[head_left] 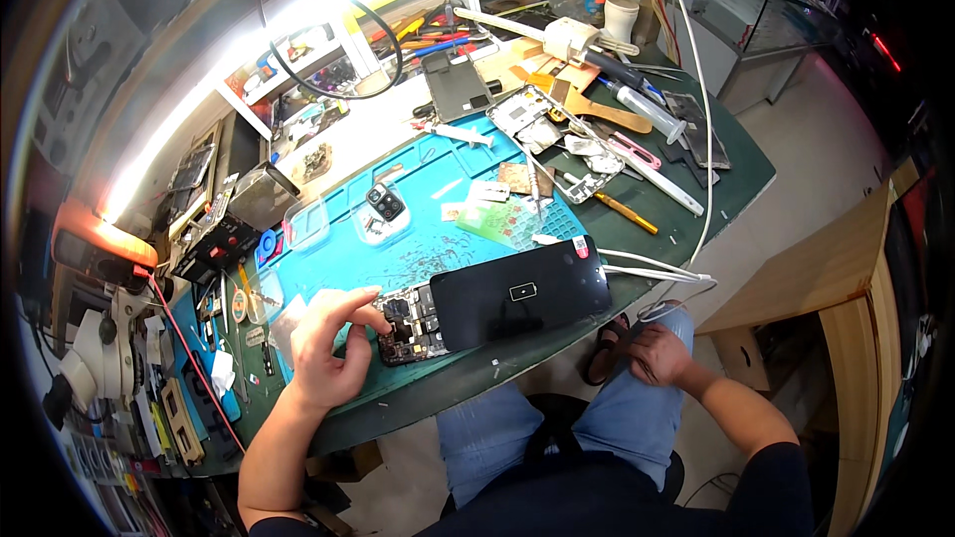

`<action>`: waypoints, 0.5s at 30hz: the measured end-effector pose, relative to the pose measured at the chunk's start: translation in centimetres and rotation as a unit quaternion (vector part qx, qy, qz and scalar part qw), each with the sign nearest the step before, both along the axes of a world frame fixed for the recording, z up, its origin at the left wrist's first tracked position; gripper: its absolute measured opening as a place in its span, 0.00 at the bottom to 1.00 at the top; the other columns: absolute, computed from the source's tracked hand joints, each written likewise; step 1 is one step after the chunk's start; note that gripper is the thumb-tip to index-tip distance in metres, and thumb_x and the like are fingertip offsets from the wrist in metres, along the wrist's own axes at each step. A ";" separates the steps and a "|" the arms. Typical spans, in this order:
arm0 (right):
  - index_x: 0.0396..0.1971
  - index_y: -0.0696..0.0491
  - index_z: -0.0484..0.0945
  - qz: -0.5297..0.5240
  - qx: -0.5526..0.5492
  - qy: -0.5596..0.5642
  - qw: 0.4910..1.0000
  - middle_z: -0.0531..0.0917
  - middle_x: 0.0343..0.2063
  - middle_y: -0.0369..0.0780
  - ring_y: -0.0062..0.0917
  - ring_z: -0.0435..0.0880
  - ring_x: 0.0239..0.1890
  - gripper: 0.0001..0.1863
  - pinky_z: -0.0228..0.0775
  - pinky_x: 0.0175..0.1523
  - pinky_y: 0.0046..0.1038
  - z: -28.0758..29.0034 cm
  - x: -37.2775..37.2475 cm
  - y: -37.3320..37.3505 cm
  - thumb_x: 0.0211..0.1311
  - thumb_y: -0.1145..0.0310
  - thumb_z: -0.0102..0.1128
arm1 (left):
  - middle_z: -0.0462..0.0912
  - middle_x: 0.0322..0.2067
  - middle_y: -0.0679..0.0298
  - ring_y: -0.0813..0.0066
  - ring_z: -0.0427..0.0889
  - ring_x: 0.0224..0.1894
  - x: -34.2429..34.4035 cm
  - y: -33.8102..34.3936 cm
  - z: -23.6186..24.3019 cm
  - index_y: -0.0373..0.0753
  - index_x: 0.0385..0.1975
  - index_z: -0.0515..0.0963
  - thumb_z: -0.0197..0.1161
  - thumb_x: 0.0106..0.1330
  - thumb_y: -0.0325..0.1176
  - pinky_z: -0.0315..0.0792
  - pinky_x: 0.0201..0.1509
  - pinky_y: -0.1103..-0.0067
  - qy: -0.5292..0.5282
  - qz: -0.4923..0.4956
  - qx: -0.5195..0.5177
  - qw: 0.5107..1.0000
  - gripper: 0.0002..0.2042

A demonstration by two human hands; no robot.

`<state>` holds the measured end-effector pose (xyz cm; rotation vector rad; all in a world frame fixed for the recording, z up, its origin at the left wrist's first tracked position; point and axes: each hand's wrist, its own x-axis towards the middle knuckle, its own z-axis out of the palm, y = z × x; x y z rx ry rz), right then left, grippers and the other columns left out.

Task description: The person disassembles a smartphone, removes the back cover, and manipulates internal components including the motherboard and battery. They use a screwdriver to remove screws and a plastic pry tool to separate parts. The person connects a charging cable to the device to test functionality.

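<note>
An opened phone lies at the near edge of the work mat, its inner boards and parts bare at the left end. Its black screen is lit with a battery symbol and covers the rest of the body. My left hand reaches over that bare end, index finger bent down at the inner parts, fingers apart and nothing seen in them. My right hand rests on my right thigh, off the table, its fingers curled in. A thin dark line shows by its fingertips; what it is, I cannot make out.
White cables run from the phone's right end. On the blue mat stands a clear tray with a camera module. Farther back lie a syringe, a yellow-handled tool and phone frames. An orange meter stands left.
</note>
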<state>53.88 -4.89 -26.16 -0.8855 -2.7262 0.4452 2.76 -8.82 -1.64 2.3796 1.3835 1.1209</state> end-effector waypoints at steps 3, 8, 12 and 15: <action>0.39 0.50 0.84 0.003 0.004 -0.001 1.000 0.85 0.29 0.41 0.38 0.86 0.38 0.13 0.76 0.54 0.39 -0.5 0.1 0.0 0.52 0.67 0.64 | 0.88 0.30 0.62 0.70 0.85 0.34 -0.1 -0.1 0.0 0.33 0.59 0.79 0.54 0.57 0.12 0.75 0.49 0.72 0.003 0.007 0.006 1.000 0.27; 0.39 0.49 0.85 0.005 0.006 -0.002 1.000 0.85 0.29 0.40 0.37 0.86 0.39 0.12 0.76 0.54 0.39 -0.4 0.1 0.1 0.53 0.67 0.64 | 0.88 0.29 0.61 0.70 0.85 0.34 0.0 0.0 0.1 0.33 0.58 0.79 0.54 0.57 0.12 0.75 0.50 0.71 0.002 0.009 0.011 1.000 0.26; 0.39 0.49 0.85 0.000 0.007 -0.002 1.000 0.85 0.29 0.40 0.37 0.86 0.39 0.12 0.76 0.54 0.39 -0.5 0.1 0.0 0.53 0.66 0.64 | 0.88 0.29 0.61 0.69 0.85 0.34 -0.1 -0.1 0.0 0.33 0.58 0.79 0.54 0.58 0.12 0.75 0.50 0.71 0.000 0.012 0.013 1.000 0.26; 0.38 0.49 0.85 -0.001 0.002 -0.011 1.000 0.85 0.29 0.40 0.37 0.86 0.39 0.12 0.76 0.55 0.39 -0.5 0.2 0.0 0.53 0.66 0.64 | 0.88 0.29 0.60 0.69 0.85 0.34 -0.1 -0.1 0.1 0.33 0.58 0.79 0.54 0.58 0.12 0.76 0.50 0.71 0.000 0.014 0.012 1.000 0.25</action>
